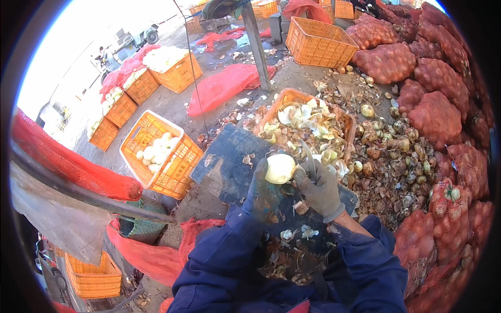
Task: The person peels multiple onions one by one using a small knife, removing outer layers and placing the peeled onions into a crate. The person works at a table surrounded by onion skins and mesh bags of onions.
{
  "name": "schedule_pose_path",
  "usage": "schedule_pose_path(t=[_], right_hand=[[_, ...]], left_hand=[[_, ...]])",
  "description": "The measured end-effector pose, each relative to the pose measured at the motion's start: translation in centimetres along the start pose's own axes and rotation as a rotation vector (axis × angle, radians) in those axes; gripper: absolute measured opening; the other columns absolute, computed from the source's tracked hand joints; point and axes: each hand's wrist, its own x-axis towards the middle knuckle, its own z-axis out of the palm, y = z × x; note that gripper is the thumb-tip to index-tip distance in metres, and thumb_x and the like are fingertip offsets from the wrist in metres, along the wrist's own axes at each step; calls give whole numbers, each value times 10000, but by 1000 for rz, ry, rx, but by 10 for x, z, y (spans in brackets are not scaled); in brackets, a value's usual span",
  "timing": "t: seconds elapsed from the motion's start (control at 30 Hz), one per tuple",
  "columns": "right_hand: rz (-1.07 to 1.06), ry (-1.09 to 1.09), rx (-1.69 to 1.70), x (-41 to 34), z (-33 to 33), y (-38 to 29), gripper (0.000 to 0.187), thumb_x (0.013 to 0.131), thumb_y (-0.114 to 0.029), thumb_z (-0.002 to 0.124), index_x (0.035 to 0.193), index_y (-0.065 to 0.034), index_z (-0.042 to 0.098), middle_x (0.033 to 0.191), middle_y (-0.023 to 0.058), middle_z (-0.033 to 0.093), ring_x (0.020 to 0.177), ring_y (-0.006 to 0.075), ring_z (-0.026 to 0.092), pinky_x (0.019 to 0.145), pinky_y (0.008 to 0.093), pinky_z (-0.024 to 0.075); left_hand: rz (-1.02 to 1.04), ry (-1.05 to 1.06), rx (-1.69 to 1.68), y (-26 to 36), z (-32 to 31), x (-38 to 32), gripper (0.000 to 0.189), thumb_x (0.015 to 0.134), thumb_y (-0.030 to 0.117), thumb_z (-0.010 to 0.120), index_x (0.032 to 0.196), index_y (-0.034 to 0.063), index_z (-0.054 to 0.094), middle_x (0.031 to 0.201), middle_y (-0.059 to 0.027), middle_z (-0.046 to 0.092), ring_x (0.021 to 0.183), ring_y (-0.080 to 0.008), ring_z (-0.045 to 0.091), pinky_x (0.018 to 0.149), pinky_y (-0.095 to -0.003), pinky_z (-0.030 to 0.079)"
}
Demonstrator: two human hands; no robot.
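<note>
A large pale peeled onion (280, 168) is held in my gloved left hand (260, 187), which grips its left side. My gloved right hand (320, 191) grips a knife; the curved metal blade (309, 156) points up and away from me. The right thumb and fingertips are close to the onion's right side; whether they touch it cannot be told. Under both hands lies a dark, worn board (238, 156) with scraps of skin on it. Just beyond the hands stands an orange plastic crate (289, 94) full of onion skins and trimmings.
At left, an orange crate (178, 176) holds peeled onions. Unpeeled onions and loose skins (385, 172) lie heaped at right, beside stacked red mesh sacks of onions (434, 117). A post (256, 47) rises behind the trimmings crate. A dark pole (90, 195) crosses the left side.
</note>
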Motion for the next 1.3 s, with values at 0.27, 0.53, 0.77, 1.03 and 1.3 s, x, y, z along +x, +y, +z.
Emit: schedule_pose_path(t=[0.27, 0.53, 0.77, 1.03, 1.3], right_hand=[[236, 60, 291, 11, -25, -39, 235, 1018, -223, 632, 1086, 0, 663, 722, 4, 619, 580, 85, 579, 516, 238, 447], [-399, -54, -491, -3, -6, -18, 440, 997, -246, 673, 1346, 14, 610, 1014, 163, 721, 843, 206, 720, 778, 338, 559], [-131, -42, -290, -2, 1, -9, 213, 993, -163, 652, 1131, -2, 676, 685, 46, 642, 473, 98, 570, 460, 287, 443], [-24, -59, -259, -1, -3, -7, 185, 993, -203, 662, 1010, -19, 658, 656, 35, 632, 462, 93, 575, 454, 278, 448], [-44, -72, -308, -4, -1, -7, 205, 996, -231, 680, 1001, -29, 650, 639, 20, 620, 456, 84, 559, 435, 272, 431]], left_hand=[[-161, -315, -483, 12, -16, 4, 752, 1004, 619, 482, 1411, -11, 528, 1256, -290, 653, 1089, -399, 690, 735, -449, 658], [-133, -276, -382, 2, -19, 7, 751, 978, 616, 568, 1425, 15, 511, 1279, -229, 649, 1111, -351, 681, 816, -446, 638], [-5, 20, 2, -6, -10, -4, 652, 967, 569, 652, 1375, 69, 565, 1148, -102, 716, 966, -193, 707, 725, -343, 593], [-21, 55, 140, -8, -20, 2, 610, 979, 549, 642, 1318, 47, 570, 1155, -114, 704, 1003, -232, 692, 846, -379, 580], [78, 110, 285, -7, -12, 1, 570, 990, 479, 650, 1351, 46, 567, 1180, -107, 695, 1059, -222, 678, 857, -366, 574]])
